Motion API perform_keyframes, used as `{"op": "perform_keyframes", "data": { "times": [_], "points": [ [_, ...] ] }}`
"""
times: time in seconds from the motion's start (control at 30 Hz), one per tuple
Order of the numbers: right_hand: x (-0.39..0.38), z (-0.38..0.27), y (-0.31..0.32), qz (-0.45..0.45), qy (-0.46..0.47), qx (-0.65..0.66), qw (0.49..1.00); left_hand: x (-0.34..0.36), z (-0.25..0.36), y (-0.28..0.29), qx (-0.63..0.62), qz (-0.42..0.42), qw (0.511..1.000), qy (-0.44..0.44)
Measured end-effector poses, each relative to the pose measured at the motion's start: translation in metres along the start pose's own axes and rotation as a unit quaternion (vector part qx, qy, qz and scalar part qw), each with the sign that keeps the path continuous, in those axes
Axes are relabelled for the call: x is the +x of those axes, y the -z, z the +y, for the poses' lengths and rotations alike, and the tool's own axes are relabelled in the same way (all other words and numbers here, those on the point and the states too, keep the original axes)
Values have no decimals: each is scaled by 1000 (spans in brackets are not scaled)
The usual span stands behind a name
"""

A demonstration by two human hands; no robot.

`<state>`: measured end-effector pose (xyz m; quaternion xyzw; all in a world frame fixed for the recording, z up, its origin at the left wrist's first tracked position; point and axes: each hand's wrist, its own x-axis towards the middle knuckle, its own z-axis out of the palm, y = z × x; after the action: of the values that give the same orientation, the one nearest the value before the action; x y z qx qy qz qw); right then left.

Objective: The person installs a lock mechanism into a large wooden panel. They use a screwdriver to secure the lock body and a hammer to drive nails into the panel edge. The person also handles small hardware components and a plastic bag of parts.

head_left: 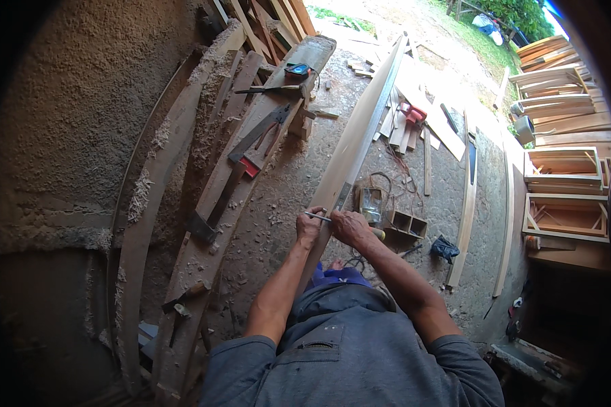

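Note:
A long pale wooden board [352,146] runs away from my waist, standing on its edge. Both hands meet over its near end. My right hand [350,227] is closed round a hand tool with a thin grey metal shaft [318,217]; a yellowish handle end sticks out beyond that hand. My left hand [308,228] is closed at the shaft's other end, beside the board's left face. Whether the tool is a chisel or a screwdriver I cannot tell. Just ahead of my right hand, a small grey metal plate [343,195] lies on the board's edge.
On the left, a thick plank [251,146] bears a red-marked handsaw [250,167], a tape measure [297,70] and a hammer-like tool [185,296]. To the right are a wooden box [406,225], a red power tool [413,114], cables and long boards [463,230]. Wooden frames [567,216] line the right side.

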<state>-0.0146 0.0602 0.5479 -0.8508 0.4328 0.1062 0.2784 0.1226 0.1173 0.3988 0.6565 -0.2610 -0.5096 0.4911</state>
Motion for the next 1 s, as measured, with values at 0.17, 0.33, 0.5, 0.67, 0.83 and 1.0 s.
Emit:
{"op": "perform_keyframes", "data": {
  "times": [0.17, 0.33, 0.5, 0.67, 0.83, 1.0],
  "points": [
    [0, 7, 6, 39, -32, 61, 997, -3, 11, -4, -30, 2, 999, 15],
    [-3, 9, -6, 95, -16, 63, 993, -2, 6, -6, -44, 1, 999, 8],
    [-3, 2, -5, 44, 21, -17, 999, -3, 8, -5, -54, 23, 998, 25],
    [-3, 4, -3, 51, 15, -17, 998, -8, 18, -6, -19, 17, 999, 23],
    [-1, 1, 2, 42, -15, -3, 999, -10, 22, -5, -14, -4, 1000, 23],
    [-3, -5, 4, 33, 1, -28, 999, -5, 12, -7, -22, 30, 999, 9]
  ]
}}
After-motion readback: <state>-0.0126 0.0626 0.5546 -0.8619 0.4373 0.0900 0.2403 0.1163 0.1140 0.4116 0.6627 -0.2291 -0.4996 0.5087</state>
